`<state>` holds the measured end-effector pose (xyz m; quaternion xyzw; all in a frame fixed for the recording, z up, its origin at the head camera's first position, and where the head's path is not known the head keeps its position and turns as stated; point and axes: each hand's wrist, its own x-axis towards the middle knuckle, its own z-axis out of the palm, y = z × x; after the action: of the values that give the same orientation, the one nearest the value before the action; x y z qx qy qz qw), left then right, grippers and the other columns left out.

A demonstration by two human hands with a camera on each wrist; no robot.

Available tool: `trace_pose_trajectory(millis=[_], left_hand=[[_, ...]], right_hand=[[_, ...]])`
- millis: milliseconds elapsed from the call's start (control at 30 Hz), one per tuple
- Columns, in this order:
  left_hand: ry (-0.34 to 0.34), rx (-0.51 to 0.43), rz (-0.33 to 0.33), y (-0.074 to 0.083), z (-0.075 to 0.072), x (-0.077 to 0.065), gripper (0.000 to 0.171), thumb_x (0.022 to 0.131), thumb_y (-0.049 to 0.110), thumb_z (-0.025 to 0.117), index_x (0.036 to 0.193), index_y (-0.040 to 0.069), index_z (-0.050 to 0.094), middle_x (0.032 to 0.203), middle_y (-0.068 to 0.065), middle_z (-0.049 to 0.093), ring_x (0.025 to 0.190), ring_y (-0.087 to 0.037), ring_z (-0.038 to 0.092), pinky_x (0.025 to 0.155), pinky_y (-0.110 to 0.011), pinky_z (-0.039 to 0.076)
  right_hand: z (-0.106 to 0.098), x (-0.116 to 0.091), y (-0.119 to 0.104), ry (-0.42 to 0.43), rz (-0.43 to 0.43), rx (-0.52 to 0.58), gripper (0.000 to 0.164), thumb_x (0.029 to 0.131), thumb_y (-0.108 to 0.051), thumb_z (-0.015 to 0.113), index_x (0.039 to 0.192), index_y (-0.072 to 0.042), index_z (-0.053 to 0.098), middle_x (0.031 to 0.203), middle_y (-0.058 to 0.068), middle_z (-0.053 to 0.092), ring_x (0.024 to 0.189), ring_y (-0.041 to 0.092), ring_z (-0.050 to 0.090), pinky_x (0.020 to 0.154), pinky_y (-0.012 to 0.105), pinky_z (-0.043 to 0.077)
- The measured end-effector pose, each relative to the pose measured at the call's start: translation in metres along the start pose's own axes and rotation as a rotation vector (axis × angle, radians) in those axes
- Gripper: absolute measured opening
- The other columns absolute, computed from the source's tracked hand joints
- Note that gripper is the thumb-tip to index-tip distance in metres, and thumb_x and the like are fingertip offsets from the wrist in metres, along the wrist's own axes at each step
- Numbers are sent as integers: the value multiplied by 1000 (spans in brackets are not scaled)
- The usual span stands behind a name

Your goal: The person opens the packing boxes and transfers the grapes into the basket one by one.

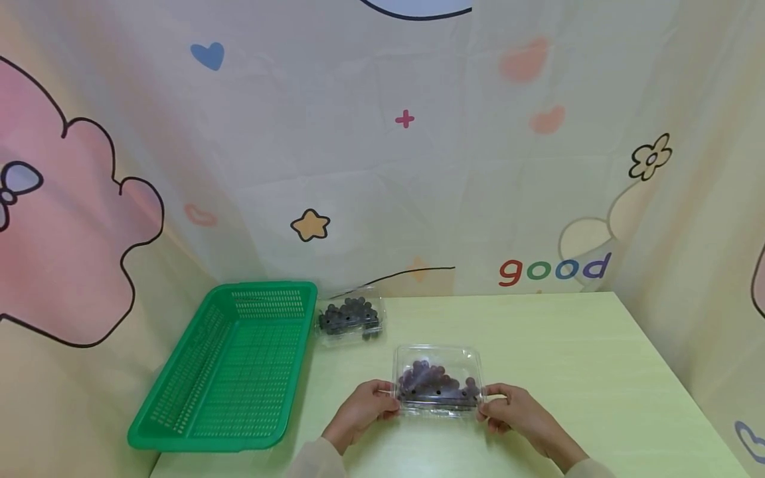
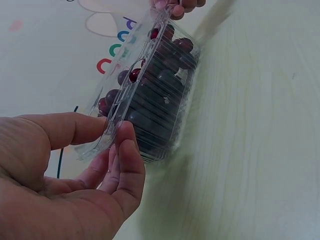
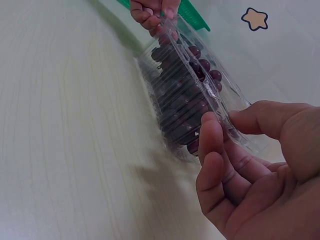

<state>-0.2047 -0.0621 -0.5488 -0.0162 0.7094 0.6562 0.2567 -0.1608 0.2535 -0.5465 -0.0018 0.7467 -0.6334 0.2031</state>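
Observation:
A clear plastic clamshell box (image 1: 438, 378) of dark red grapes (image 1: 431, 382) is between my two hands near the front middle of the table. My left hand (image 1: 366, 408) pinches the rim at its left end, thumb on one side and fingers curled on the other, as the left wrist view shows. At the opposite end my right hand (image 1: 512, 417) pinches the same rim in the same way. The lid lies over the grapes (image 2: 157, 95), and its edge meets the base along the rim (image 3: 200, 85) that both hands hold.
A green plastic basket (image 1: 294, 398) with slotted walls stands on the left of the table. Just right of its far end sits a second clear box (image 1: 349, 320) of dark grapes, close to the patterned backdrop (image 1: 358, 133). The pale table (image 1: 574, 358) extends to the right.

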Motion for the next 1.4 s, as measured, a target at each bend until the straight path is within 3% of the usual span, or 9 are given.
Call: trace_pose_trajectory(millis=[567,967,1167,1400], left_hand=[[9,-24,25,1,2,-5,35,93,-8,66,126,-15,53,103,-16,66,85,-20,69,83,-38,59],[22,16,16,1,9,-14,33,93,-8,67,124,-14,55,97,-13,65,80,-17,68,78,-36,59],[22,16,37,-1,10,-18,34,92,-10,67,124,-15,55,96,-13,64,80,-18,68,79,-37,59],[15,21,16,-2,8,-23,35,93,-9,67,125,-14,54,95,-13,64,80,-18,69,78,-37,59]], right_hand=[[-3,-1,-1,-42,-29,20,52,100,-12,65,136,18,43,95,15,73,72,19,62,65,29,53],[-4,-9,6,-59,22,17,61,100,-13,66,139,23,36,94,15,75,72,18,64,69,34,55],[-3,-11,7,-82,11,27,61,101,-13,64,140,23,35,94,14,75,71,18,65,68,34,55],[-1,-14,8,-94,19,25,60,102,-12,64,140,24,35,95,14,75,73,20,65,69,35,55]])
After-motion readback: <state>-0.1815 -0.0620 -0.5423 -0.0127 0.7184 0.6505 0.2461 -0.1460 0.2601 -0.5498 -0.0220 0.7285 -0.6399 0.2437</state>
